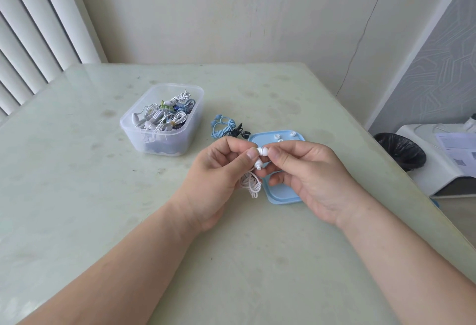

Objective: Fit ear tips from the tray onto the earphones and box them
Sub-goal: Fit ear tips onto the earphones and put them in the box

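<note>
On the surface (77, 170), at left, stood a clear plastic box (164, 142) of coiled earphones. Our left hand (219, 178) had its grip closed round the white earphones (251, 181), cable bunched below. Our right hand (316, 178) pinched a white ear tip (263, 151) against one earbud, above the blue tray (283, 193), where spare ear tips (277, 136) lay.

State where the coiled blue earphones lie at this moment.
In the head view, the coiled blue earphones lie on the table, between the clear plastic box on their left and the blue tray on their right, just beyond the left hand.
</note>
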`<action>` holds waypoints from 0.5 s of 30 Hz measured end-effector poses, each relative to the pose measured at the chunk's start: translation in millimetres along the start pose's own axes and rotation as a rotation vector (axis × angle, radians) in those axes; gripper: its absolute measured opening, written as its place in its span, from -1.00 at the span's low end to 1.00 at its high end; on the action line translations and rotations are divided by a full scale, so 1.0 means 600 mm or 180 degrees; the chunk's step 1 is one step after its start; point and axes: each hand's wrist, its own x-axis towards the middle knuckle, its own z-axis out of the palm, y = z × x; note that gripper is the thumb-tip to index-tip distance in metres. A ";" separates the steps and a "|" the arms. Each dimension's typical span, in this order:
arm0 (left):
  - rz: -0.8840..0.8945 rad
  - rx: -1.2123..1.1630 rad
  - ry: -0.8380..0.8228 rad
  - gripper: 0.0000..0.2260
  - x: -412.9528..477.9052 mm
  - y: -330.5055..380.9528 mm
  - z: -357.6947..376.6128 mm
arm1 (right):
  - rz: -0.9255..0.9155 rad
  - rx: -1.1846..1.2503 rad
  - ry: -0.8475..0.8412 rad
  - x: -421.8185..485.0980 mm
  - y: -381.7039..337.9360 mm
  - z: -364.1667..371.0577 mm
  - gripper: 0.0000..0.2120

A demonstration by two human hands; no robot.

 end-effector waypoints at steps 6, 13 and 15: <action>-0.0080 -0.0047 -0.0098 -0.90 -0.002 0.005 0.000 | 0.0020 -0.0051 -0.0044 -0.001 -0.002 -0.003 -0.71; -0.0157 -0.0162 -0.0036 -0.85 -0.001 0.009 0.002 | -0.0145 -0.0204 0.0084 0.000 0.006 0.001 -0.70; -0.0165 -0.0112 -0.0077 -0.88 -0.002 0.010 0.002 | -0.0130 -0.0186 0.0102 0.000 0.004 -0.003 -0.69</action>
